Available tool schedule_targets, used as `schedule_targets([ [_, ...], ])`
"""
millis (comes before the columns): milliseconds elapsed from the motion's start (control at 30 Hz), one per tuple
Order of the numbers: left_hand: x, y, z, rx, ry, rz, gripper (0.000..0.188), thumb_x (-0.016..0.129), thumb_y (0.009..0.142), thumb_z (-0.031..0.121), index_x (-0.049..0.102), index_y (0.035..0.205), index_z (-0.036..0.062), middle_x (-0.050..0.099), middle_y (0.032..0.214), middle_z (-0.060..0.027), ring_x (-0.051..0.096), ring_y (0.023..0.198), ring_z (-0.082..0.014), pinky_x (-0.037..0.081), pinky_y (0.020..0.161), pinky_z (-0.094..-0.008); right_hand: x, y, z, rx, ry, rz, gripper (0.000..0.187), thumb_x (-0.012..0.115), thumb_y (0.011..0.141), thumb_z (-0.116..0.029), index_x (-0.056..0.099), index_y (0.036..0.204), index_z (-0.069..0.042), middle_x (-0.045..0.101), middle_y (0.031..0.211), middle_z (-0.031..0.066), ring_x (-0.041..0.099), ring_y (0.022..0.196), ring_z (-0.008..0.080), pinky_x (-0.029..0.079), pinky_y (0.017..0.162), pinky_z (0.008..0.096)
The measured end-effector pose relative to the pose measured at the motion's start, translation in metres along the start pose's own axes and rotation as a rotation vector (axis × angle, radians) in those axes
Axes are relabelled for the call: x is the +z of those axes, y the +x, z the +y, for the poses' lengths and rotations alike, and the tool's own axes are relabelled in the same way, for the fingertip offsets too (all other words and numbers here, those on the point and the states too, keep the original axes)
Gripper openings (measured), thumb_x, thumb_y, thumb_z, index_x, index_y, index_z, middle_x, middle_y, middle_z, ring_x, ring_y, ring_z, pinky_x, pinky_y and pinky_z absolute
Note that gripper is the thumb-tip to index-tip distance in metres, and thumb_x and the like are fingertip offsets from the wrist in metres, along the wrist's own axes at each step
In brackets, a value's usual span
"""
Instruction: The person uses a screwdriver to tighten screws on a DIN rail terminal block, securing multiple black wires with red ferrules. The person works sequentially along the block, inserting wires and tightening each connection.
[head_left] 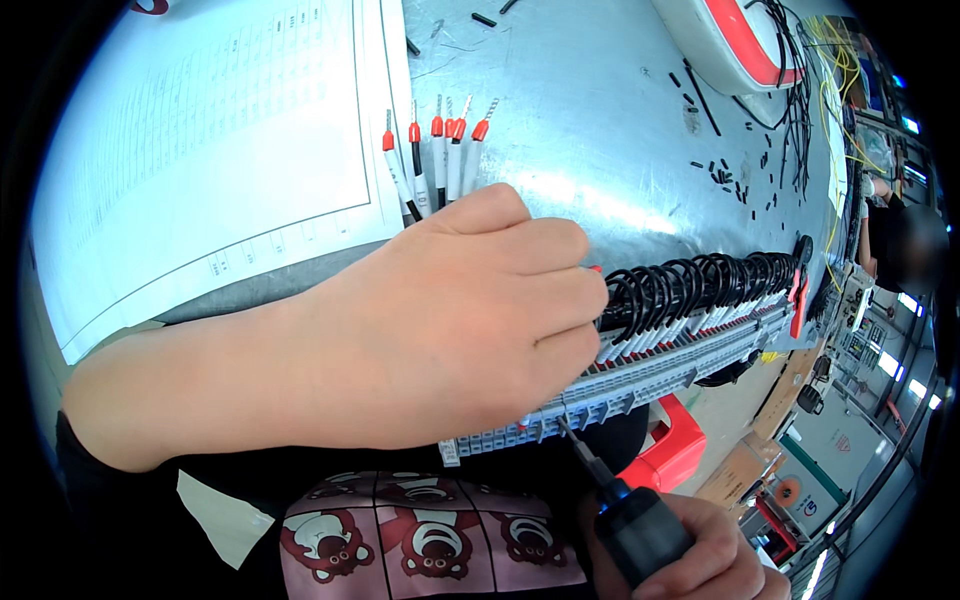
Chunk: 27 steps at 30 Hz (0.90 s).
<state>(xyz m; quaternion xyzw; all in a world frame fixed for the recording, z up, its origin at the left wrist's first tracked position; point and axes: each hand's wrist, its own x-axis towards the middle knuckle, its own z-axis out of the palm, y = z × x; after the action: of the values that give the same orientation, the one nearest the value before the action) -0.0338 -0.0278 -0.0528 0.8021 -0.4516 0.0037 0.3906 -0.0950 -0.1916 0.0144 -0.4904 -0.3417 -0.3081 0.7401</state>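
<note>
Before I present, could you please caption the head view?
Left hand at a black-wired terminal strip; right hand holding a dark screwdriver, its tip at the strip.

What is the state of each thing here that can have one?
Left hand: curled, grip hidden
Right hand: closed around screwdriver
Screwdriver: blue light glowing, tip at terminal strip
Terminal strip: partly wired
Black wires: bent into loops
Red-tipped wires: ends free
Paper: lying flat

Black scraps (722, 177) across my metal table (600, 150)

I face its shiny surface in the upper middle of the frame. Printed sheets (240, 150) lie at upper left. Most scraps lie at upper right, a few at top centre. A red-and-white device (708, 38) sits at top right beside thin black wires (796, 110).
</note>
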Motion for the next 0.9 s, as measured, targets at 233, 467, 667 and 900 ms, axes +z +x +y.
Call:
schedule_targets([
  [233,0.004,0.002,-0.005,0.039,-0.019,0.027,0.009,0.063,0.074,0.01,0.055,0.077,0.0074,0.045,0.079,-0.0021,0.047,0.078,-0.0165,0.037,0.072,-0.0301,-0.002,-0.001,-0.007,0.044,-0.037,-0.035,0.034,0.069,0.085,-0.011,0.046,0.109,-0.006,0.051,0.085,0.0022,0.051,0.057,0.0126,0.046,0.052,0.027],
  [467,-0.003,-0.003,-0.006,0.064,-0.001,-0.037,0.007,0.062,0.075,0.009,0.056,0.075,0.0075,0.048,0.078,-0.0009,0.049,0.078,-0.0164,0.038,0.073,-0.0298,0.0,-0.004,-0.006,0.076,-0.046,-0.03,0.037,0.066,0.088,-0.014,0.044,0.116,-0.003,0.047,0.085,0.0038,0.049,0.059,0.0145,0.046,0.053,0.0296],
  [667,-0.004,-0.001,-0.01,0.043,-0.113,-0.049,0.007,0.063,0.075,0.007,0.056,0.074,0.0079,0.049,0.076,-0.0002,0.049,0.077,-0.0154,0.038,0.074,-0.0293,0.002,-0.001,-0.011,0.086,-0.06,-0.047,0.036,0.067,0.088,-0.015,0.047,0.115,-0.002,0.047,0.085,0.0037,0.049,0.058,0.0143,0.045,0.053,0.0288],
  [900,-0.003,0.002,-0.011,0.06,-0.113,-0.073,0.005,0.062,0.075,0.008,0.057,0.073,0.008,0.049,0.075,-0.0001,0.051,0.079,-0.0156,0.039,0.075,-0.0293,0.008,-0.001,-0.008,0.066,-0.104,-0.062,0.036,0.067,0.09,-0.017,0.047,0.115,-0.002,0.047,0.085,0.0036,0.048,0.058,0.0145,0.043,0.052,0.0285],
])
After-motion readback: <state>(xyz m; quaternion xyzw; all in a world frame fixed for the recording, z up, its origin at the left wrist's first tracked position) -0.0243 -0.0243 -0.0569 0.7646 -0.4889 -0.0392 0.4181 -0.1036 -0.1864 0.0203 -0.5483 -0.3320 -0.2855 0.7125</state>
